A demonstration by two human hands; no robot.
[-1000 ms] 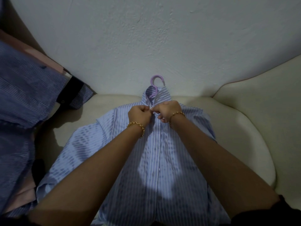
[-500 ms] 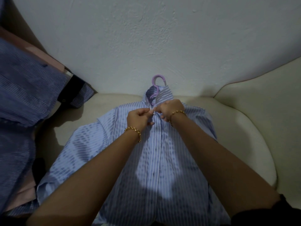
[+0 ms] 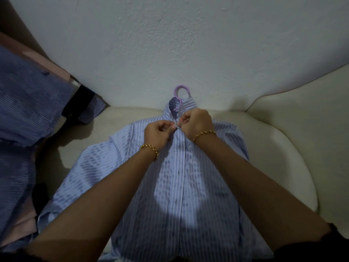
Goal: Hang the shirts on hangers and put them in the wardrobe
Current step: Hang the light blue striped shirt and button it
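Looking down from the head cam, the light blue striped shirt (image 3: 188,195) lies flat, front up, on a cream sofa (image 3: 273,148). The purple hanger (image 3: 181,89) hook pokes out of its collar toward the white wall. Both hands meet just under the collar: the left hand (image 3: 156,133) and right hand (image 3: 196,121) each pinch the shirt's front edge near the top button. Darker blue shirts (image 3: 28,110) sit piled at the left.
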